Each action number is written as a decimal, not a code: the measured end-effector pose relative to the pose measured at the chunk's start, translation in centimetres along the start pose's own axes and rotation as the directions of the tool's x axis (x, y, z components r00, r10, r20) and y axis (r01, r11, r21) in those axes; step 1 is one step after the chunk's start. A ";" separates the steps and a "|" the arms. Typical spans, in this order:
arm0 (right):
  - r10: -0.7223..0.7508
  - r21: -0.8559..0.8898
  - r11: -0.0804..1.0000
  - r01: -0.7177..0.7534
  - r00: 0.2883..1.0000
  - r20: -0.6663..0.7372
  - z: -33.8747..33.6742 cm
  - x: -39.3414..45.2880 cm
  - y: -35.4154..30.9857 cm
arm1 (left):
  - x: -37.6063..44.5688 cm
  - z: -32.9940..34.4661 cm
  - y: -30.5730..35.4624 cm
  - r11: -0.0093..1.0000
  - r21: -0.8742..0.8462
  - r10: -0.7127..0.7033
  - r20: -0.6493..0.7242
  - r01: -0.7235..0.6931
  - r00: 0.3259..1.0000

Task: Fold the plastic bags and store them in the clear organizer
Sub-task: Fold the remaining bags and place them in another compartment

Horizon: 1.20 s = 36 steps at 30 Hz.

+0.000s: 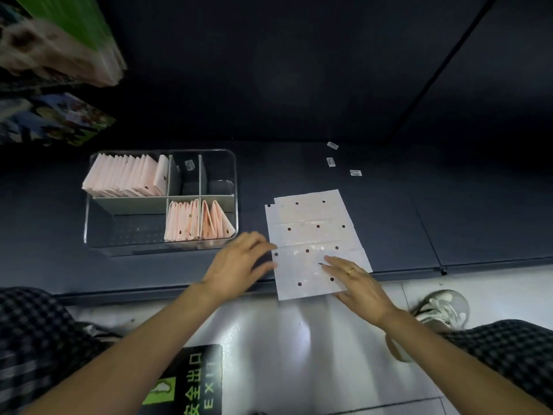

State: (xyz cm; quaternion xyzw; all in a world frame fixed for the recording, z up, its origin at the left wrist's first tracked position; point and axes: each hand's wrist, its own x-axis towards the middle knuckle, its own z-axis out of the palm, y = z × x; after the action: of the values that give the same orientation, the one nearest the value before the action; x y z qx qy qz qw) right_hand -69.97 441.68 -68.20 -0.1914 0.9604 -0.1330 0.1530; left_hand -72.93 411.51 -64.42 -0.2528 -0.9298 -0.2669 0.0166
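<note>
Fingers of your right hand (356, 283) lie straight and flat on the near right part of the plastic bag (314, 238), pinning it, while your left hand (239, 262) rests loosely spread at the bag's left edge, fingertips touching it and gripping nothing. That looks like a smoothing hold: one hand anchors the sheet so that the other can flatten it or lift an edge for the first fold. The bag sits right of centre in the frame, spread open on the dark shelf (419, 211), its near end hanging just past the shelf's front edge, crease lines crossing it.

Left of the bag, well clear of it, stands the clear organizer (89, 205). Its upper-left compartment holds a long row of folded pink bags (125, 176) standing on edge. Two lower compartments toward the middle hold shorter rows. The lower-left compartment and the upper-right ones show no bags. You have plenty of room left to file this one, I judge.
</note>
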 end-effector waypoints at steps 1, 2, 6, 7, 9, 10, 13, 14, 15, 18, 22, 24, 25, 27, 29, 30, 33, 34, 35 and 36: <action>-0.002 0.025 1.000 0.003 1.000 -0.014 -0.1 0.0 0.2 | 0.0 0.9 0.4 1.000 -0.029 -0.008 0.141 0.012 0.990; -0.002 0.056 0.998 0.004 1.000 -0.031 -0.2 0.0 0.3 | -0.1 1.8 0.6 0.999 -0.046 -0.013 0.273 0.027 0.962; 0.077 0.237 0.968 -0.075 0.997 0.002 -2.4 1.2 0.5 | -0.5 4.0 0.2 0.997 -0.008 -0.060 0.486 0.073 0.872; 0.098 0.327 0.939 -0.107 0.994 0.042 -3.4 1.6 0.4 | -0.5 4.3 0.1 0.995 -0.016 -0.077 0.461 0.095 0.884; 0.114 0.466 0.872 -0.151 0.988 0.107 -5.5 2.6 0.1 | -0.1 4.8 0.0 0.979 -0.080 -0.146 0.359 0.186 0.922; 0.113 0.494 0.856 -0.153 0.988 0.109 -6.4 3.2 0.0 | 0.2 4.9 0.1 0.961 -0.122 -0.205 0.292 0.249 0.934; 0.159 0.544 0.823 -0.164 0.986 0.056 -8.2 5.3 0.2 | 1.2 4.9 0.2 0.879 -0.250 -0.371 0.175 0.405 0.912; 0.183 0.562 0.810 -0.167 0.983 0.029 -8.6 6.2 0.4 | 1.5 4.9 0.2 0.843 -0.327 -0.398 0.154 0.427 0.904; 0.210 0.577 0.798 -0.175 0.978 0.005 -8.8 7.1 0.6 | 1.8 4.9 0.2 0.800 -0.409 -0.425 0.131 0.439 0.896; 0.288 0.603 0.770 -0.208 0.957 -0.037 -9.1 9.9 1.4 | 2.3 4.9 0.3 0.744 -0.499 -0.513 0.000 0.445 0.858; 0.364 0.611 0.743 -0.275 0.931 -0.023 -8.3 12.9 2.3 | 2.1 5.1 0.9 0.909 -0.271 -0.373 -0.186 0.317 0.909; 0.412 0.606 0.723 -0.331 0.911 0.006 -7.7 13.8 2.6 | 1.8 5.6 1.3 0.976 -0.133 -0.189 -0.121 0.173 0.974; 0.428 0.600 0.718 -0.353 0.903 0.019 -7.3 14.2 2.8 | 1.7 6.0 1.5 0.992 -0.058 -0.114 -0.050 0.111 0.992; 0.444 0.581 0.720 -0.379 0.895 0.034 -6.7 14.7 3.1 | 1.5 6.8 1.7 0.997 0.069 -0.037 0.101 0.030 0.994; 0.453 0.570 0.722 -0.393 0.891 0.040 -6.2 15.0 3.2 | 1.5 7.4 1.5 0.986 0.166 -0.035 0.199 0.002 0.979; 0.453 0.563 0.726 -0.395 0.891 0.041 -6.0 15.0 3.2 | 1.4 7.5 1.5 0.976 0.216 -0.040 0.228 -0.010 0.973; 0.459 0.548 0.739 -0.393 0.888 0.017 -5.5 15.1 3.1 | 1.4 7.8 1.5 0.946 0.324 -0.082 0.290 -0.018 0.953; 0.462 0.552 0.736 -0.391 0.887 0.011 -5.4 15.0 3.0 | 1.4 7.9 1.5 0.940 0.340 -0.094 0.305 -0.016 0.948; 0.465 0.553 0.736 -0.391 0.885 0.007 -5.4 14.9 2.8 | 1.4 8.1 1.5 0.938 0.346 -0.100 0.314 -0.015 0.944; 0.469 0.536 0.747 -0.393 0.883 -0.008 -5.4 14.8 2.5 | 1.3 8.3 1.4 0.937 0.349 -0.105 0.321 -0.014 0.941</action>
State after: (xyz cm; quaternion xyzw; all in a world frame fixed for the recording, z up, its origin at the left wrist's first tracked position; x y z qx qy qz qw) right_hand -85.64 438.97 -67.66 0.0945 0.9143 -0.3615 0.1566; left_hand -72.54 417.35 -70.58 -0.2655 -0.9571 -0.0528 -0.1036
